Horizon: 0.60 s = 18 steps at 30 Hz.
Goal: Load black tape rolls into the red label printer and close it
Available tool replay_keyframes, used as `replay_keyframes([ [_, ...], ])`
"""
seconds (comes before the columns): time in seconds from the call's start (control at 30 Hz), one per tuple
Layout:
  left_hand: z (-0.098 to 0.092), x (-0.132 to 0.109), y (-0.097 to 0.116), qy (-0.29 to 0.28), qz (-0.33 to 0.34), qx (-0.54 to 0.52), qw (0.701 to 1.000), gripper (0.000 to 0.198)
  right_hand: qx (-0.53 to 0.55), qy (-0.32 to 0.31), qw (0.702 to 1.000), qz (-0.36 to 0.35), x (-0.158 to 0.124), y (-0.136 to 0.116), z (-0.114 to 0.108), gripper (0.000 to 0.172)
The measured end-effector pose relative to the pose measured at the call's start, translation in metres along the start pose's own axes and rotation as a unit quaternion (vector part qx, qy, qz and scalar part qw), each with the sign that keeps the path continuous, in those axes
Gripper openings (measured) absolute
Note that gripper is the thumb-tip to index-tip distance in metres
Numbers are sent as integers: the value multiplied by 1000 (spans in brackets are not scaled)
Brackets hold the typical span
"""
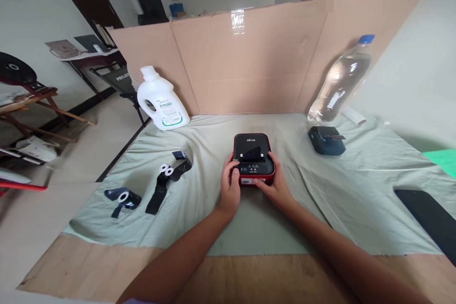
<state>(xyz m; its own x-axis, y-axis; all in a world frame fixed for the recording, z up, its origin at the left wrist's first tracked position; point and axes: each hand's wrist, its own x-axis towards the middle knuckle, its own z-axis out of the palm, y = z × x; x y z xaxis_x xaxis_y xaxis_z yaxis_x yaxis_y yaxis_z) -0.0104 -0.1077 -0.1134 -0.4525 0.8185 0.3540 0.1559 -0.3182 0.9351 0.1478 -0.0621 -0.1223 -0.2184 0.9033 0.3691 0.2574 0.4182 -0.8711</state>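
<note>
A black and red label printer (252,145) rests on the green cloth in front of me, a dark strip sticking up from its slot. My left hand (230,185) grips its left side, fingers curled along the edge and thumb near the front of the top. On the other side my right hand (276,183) wraps the right front corner, its thumb against the front face by a white label. To the left lie small rolls of black label tape: one roll (123,198) alone, and two side by side (166,171) with loose black strips.
At the back left stands a white jug (162,99), before an upright cardboard sheet (249,66). A clear bottle with a blue cap (338,85) leans at the back right. Near it sit a dark label printer (327,141) and a cardboard tube (354,115). A phone (427,216) lies far right.
</note>
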Motion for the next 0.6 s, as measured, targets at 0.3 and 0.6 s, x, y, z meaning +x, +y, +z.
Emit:
replay_keyframes([
  [0.3, 0, 3, 2, 9, -10, 10, 1000, 29, 1, -6, 1000, 9, 1, -3, -1, 92],
  [0.6, -10, 13, 0, -20, 7, 32, 999, 27, 4, -5, 1000, 1, 1, -3, -1, 90],
])
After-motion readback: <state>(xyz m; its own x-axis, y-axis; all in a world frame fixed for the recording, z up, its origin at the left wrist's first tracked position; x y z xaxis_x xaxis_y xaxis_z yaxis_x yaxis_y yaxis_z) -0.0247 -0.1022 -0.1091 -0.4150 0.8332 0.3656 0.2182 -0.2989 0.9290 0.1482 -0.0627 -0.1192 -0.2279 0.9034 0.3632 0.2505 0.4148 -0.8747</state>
